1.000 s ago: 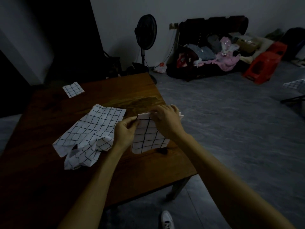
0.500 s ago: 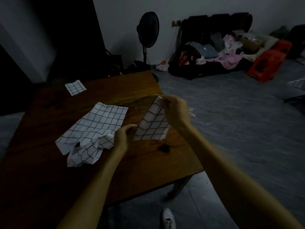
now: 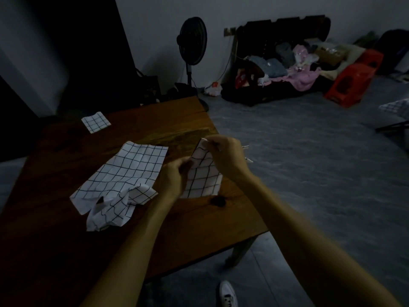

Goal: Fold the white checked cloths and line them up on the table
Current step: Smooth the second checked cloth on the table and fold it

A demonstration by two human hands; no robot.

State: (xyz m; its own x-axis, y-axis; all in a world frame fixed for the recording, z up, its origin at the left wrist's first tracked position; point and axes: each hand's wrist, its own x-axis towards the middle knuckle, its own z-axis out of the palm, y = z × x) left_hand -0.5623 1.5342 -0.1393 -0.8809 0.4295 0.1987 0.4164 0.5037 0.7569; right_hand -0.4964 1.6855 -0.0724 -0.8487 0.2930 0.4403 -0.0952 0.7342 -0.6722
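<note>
I hold a partly folded white checked cloth just above the right side of the wooden table. My right hand pinches its upper corner. My left hand grips its left edge lower down. A larger unfolded checked cloth lies flat to the left, with a crumpled checked cloth on its near end. One small folded checked cloth sits at the table's far left corner.
The table's right edge runs just beside my hands, with grey floor beyond. A standing fan is behind the table. An open suitcase of clothes and red plastic stools lie on the floor at the far right. My shoe shows below.
The held cloth went from spread between both hands to tilted upright. My right hand lifted its corner, and my left hand moved up along the left edge, closer to the right hand.
</note>
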